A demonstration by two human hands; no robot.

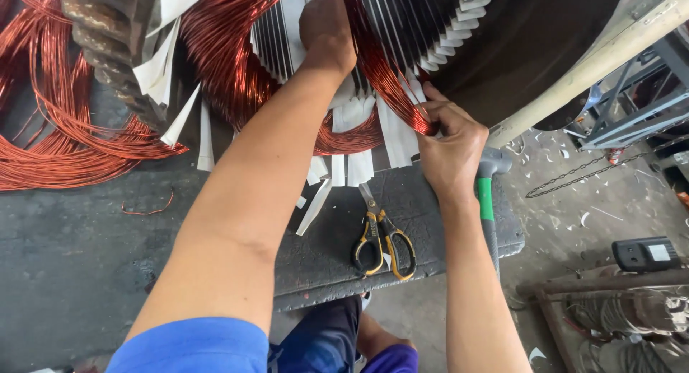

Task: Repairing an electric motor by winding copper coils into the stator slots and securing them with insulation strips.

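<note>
Copper is everywhere: a bundle of copper winding wire (384,71) runs down out of the slots of a big motor stator (517,43) and curves along its lower edge. The right hand (451,147) has this bundle pinched between thumb and curled fingers at the point where it leaves the core, closed tight around the strands. The left hand (326,32) reaches higher up into the bore, its back toward the camera and its fingers bent against the slots and the white insulation paper strips (359,140); whether it grips anything I cannot tell, since the fingertips are hidden. The strips stick out of the slots in a fringe and hang down over the desk (79,251), a dark, worn surface that carries the stator.

A second mass of copper coils (230,64) lies inside the stator to the left of the left forearm, and loose loops of copper wire (57,129) spill across the desk further left. Just below the hanging strips, between the two forearms, a pair of scissors with yellow and black handles (380,240) lies flat on the desk, blades pointing up toward the stator. Beside the right wrist a mallet with a green band on its handle (488,193) leans at the desk's edge. Paper scraps litter the floor (574,222) to the right, with a chain (581,172) lying across it.
</note>
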